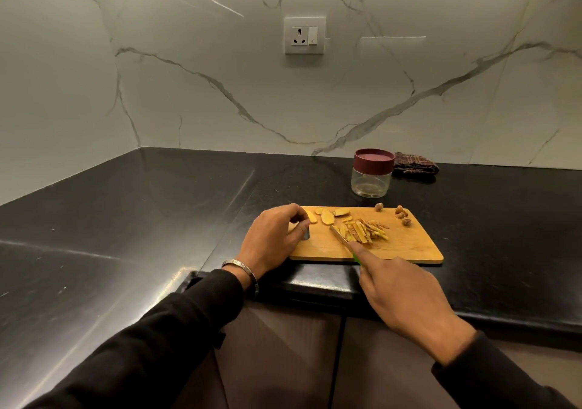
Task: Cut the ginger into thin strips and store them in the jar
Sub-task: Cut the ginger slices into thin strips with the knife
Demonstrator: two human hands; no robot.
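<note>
A wooden cutting board [409, 248] lies on the black counter. A heap of thin ginger strips [365, 232] sits at its middle, with several flat ginger slices [327, 218] along the far left edge. My right hand [400, 289] grips a green-handled knife [340, 237], index finger laid along its back, the blade resting against the left side of the heap. My left hand [277, 238] hovers at the board's left end, fingers curled, its fingertips at a ginger slice [311, 216]. A clear jar [371, 172] with a maroon lid stands closed behind the board.
Brown ginger peel bits [403, 215] lie at the board's far right corner. A folded checked cloth [414, 163] lies beside the jar against the marble wall. A wall socket [304, 35] is above. The counter edge [315, 286] runs just below the board.
</note>
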